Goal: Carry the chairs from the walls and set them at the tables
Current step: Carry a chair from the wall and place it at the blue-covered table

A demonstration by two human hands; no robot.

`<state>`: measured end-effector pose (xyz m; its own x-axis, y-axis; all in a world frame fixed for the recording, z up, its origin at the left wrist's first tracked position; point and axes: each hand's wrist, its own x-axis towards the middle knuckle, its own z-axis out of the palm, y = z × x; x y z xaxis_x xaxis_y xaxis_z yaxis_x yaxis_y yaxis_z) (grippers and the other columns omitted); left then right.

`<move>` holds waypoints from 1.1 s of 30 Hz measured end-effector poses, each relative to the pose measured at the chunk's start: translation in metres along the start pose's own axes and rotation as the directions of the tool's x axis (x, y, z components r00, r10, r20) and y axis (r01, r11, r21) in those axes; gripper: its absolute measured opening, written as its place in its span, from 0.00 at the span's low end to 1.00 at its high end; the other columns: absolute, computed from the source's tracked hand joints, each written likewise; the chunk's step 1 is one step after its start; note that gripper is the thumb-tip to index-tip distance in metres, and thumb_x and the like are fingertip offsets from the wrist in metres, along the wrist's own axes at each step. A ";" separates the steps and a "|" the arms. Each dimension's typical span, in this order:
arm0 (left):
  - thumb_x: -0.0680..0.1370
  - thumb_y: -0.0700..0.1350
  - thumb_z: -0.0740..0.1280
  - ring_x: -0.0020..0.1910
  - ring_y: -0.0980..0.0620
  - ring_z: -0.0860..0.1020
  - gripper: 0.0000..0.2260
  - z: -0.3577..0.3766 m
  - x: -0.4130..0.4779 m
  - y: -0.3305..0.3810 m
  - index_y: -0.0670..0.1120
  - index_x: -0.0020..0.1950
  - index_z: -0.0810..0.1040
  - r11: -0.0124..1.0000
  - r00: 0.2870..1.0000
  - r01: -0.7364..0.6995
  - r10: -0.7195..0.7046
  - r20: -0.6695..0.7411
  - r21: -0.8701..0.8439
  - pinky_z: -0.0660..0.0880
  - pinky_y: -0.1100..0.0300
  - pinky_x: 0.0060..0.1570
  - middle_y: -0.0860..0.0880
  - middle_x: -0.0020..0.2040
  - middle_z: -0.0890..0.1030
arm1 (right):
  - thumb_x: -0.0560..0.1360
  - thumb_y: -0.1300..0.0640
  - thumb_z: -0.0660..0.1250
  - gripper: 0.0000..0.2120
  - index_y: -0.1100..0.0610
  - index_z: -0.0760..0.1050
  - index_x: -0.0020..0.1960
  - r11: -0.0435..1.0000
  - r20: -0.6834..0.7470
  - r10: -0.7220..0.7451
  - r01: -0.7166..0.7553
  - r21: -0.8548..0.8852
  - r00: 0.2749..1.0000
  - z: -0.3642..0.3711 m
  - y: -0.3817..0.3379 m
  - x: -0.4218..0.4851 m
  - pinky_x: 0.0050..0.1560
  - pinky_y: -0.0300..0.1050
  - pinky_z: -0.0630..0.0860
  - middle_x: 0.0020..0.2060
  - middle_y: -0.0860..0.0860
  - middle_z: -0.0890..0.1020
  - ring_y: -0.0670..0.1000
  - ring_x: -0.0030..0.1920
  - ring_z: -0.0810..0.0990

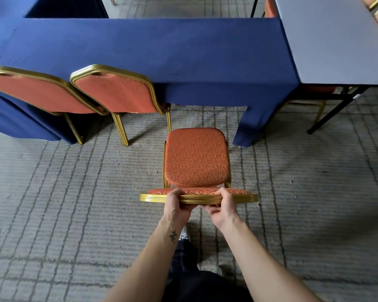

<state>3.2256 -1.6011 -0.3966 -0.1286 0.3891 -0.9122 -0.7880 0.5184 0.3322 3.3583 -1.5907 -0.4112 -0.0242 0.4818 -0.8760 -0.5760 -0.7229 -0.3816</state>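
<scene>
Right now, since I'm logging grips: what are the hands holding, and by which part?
Both the left hand and the right hand grip the chair by the gold top edge of its backrest.

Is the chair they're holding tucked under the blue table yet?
Not yet. The held chair shows its whole seat, short of the blue tablecloth; left hand and right hand grip its backrest.
</scene>
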 end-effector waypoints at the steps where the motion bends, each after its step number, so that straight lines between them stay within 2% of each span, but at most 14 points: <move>1: 0.79 0.36 0.60 0.47 0.39 0.79 0.04 0.005 0.001 0.004 0.37 0.47 0.74 1.000 1.000 0.001 -0.001 0.003 -0.004 0.75 0.37 0.61 0.36 0.45 0.79 | 0.70 0.63 0.63 0.04 0.59 0.68 0.42 1.000 0.003 -0.003 0.003 0.008 1.000 0.004 -0.004 0.003 0.32 0.41 0.75 0.41 0.60 0.77 0.55 0.36 0.76; 3: 0.79 0.35 0.61 0.46 0.40 0.79 0.05 0.016 0.006 0.016 0.38 0.44 0.73 1.000 1.000 -0.017 0.017 0.010 -0.021 0.74 0.36 0.63 0.38 0.43 0.78 | 0.70 0.63 0.63 0.04 0.59 0.67 0.41 0.999 0.014 -0.021 0.021 0.030 1.000 0.014 -0.018 0.009 0.35 0.44 0.69 0.40 0.59 0.76 0.54 0.35 0.76; 5: 0.78 0.35 0.62 0.44 0.41 0.78 0.06 0.035 0.008 0.033 0.38 0.41 0.72 1.000 1.000 -0.006 0.006 0.023 0.015 0.74 0.37 0.64 0.39 0.40 0.77 | 0.73 0.63 0.63 0.03 0.59 0.68 0.42 0.997 0.027 -0.042 0.041 0.062 0.999 0.027 -0.036 0.015 0.37 0.45 0.70 0.40 0.59 0.75 0.55 0.35 0.77; 8: 0.79 0.35 0.62 0.46 0.41 0.78 0.05 0.046 0.015 0.038 0.37 0.43 0.72 1.000 0.999 0.009 -0.009 0.039 -0.001 0.73 0.37 0.65 0.38 0.42 0.77 | 0.74 0.63 0.63 0.03 0.61 0.68 0.45 0.995 -0.011 -0.042 0.042 0.091 0.999 0.032 -0.046 0.023 0.29 0.41 0.76 0.41 0.60 0.76 0.56 0.36 0.77; 11: 0.80 0.35 0.62 0.47 0.40 0.78 0.05 0.056 0.029 0.049 0.36 0.44 0.73 0.999 0.998 0.032 -0.032 0.048 0.014 0.72 0.39 0.67 0.37 0.42 0.79 | 0.74 0.62 0.64 0.05 0.63 0.69 0.47 0.998 -0.042 -0.032 0.033 0.046 0.999 0.042 -0.053 0.034 0.30 0.41 0.71 0.42 0.62 0.78 0.58 0.39 0.77; 14: 0.79 0.35 0.62 0.46 0.40 0.79 0.04 0.068 0.041 0.058 0.36 0.45 0.73 0.999 0.998 0.049 -0.049 0.046 -0.006 0.74 0.39 0.65 0.37 0.42 0.78 | 0.74 0.63 0.63 0.06 0.64 0.69 0.48 0.998 -0.040 -0.032 0.034 0.054 0.999 0.053 -0.069 0.040 0.32 0.44 0.72 0.42 0.63 0.78 0.60 0.44 0.77; 17: 0.79 0.35 0.61 0.45 0.40 0.79 0.05 0.086 0.048 0.065 0.35 0.45 0.73 0.997 0.996 0.072 -0.071 0.057 -0.005 0.76 0.41 0.62 0.37 0.41 0.78 | 0.73 0.63 0.63 0.05 0.62 0.69 0.48 0.995 -0.032 -0.055 0.057 0.079 0.998 0.059 -0.086 0.048 0.24 0.39 0.69 0.40 0.60 0.77 0.55 0.36 0.75; 20: 0.79 0.35 0.61 0.43 0.41 0.78 0.05 0.105 0.057 0.075 0.36 0.44 0.73 0.998 0.996 0.069 -0.068 0.060 -0.009 0.73 0.39 0.65 0.38 0.40 0.77 | 0.73 0.63 0.63 0.05 0.61 0.68 0.48 0.995 -0.040 -0.058 0.061 0.080 0.997 0.067 -0.102 0.060 0.18 0.36 0.62 0.38 0.59 0.76 0.51 0.31 0.72; 22: 0.79 0.35 0.62 0.45 0.41 0.78 0.03 0.116 0.064 0.086 0.36 0.46 0.73 0.998 0.996 0.063 -0.063 0.069 0.004 0.72 0.39 0.67 0.38 0.41 0.77 | 0.73 0.63 0.63 0.06 0.61 0.69 0.49 0.994 -0.038 -0.070 0.073 0.081 0.997 0.076 -0.110 0.070 0.22 0.38 0.69 0.42 0.61 0.76 0.54 0.33 0.75; 24: 0.78 0.35 0.62 0.45 0.41 0.78 0.02 0.125 0.076 0.097 0.37 0.47 0.73 0.999 0.997 0.045 -0.045 0.059 0.001 0.72 0.39 0.67 0.38 0.42 0.77 | 0.71 0.62 0.65 0.10 0.62 0.70 0.51 0.992 -0.020 -0.076 0.078 0.095 0.997 0.087 -0.118 0.082 0.34 0.45 0.74 0.46 0.63 0.77 0.58 0.40 0.77; 25: 0.78 0.35 0.62 0.45 0.41 0.78 0.02 0.131 0.079 0.103 0.37 0.47 0.73 0.999 0.997 0.040 -0.040 0.061 0.009 0.73 0.39 0.67 0.38 0.42 0.77 | 0.71 0.62 0.65 0.11 0.62 0.71 0.52 0.991 -0.005 -0.079 0.080 0.106 0.997 0.091 -0.123 0.086 0.37 0.46 0.75 0.48 0.63 0.77 0.59 0.43 0.78; 27: 0.79 0.35 0.63 0.45 0.41 0.79 0.02 0.150 0.087 0.112 0.36 0.48 0.73 1.000 0.997 0.028 -0.029 0.066 0.009 0.79 0.42 0.58 0.37 0.44 0.78 | 0.73 0.62 0.63 0.09 0.63 0.71 0.52 0.993 -0.001 -0.068 0.068 0.099 0.998 0.100 -0.142 0.095 0.29 0.42 0.75 0.47 0.63 0.77 0.58 0.42 0.78; 29: 0.79 0.35 0.62 0.44 0.42 0.79 0.03 0.167 0.091 0.117 0.36 0.48 0.74 1.000 0.997 0.023 -0.022 0.068 -0.004 0.82 0.45 0.47 0.37 0.44 0.78 | 0.74 0.63 0.62 0.05 0.62 0.70 0.49 0.995 -0.018 -0.050 0.051 0.086 0.999 0.105 -0.162 0.102 0.20 0.37 0.68 0.47 0.62 0.75 0.55 0.38 0.76; 33: 0.80 0.35 0.61 0.43 0.41 0.79 0.05 0.204 0.106 0.123 0.36 0.44 0.73 0.999 0.998 0.040 -0.039 0.046 -0.019 0.79 0.43 0.49 0.38 0.40 0.78 | 0.75 0.64 0.62 0.03 0.60 0.67 0.45 0.996 -0.035 -0.019 0.022 0.085 0.999 0.113 -0.200 0.124 0.16 0.35 0.63 0.43 0.60 0.73 0.50 0.29 0.72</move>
<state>3.2379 -1.3407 -0.4036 -0.0700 0.4034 -0.9124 -0.8040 0.5186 0.2910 3.3780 -1.3305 -0.4099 0.0149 0.4776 -0.8784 -0.6440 -0.6674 -0.3738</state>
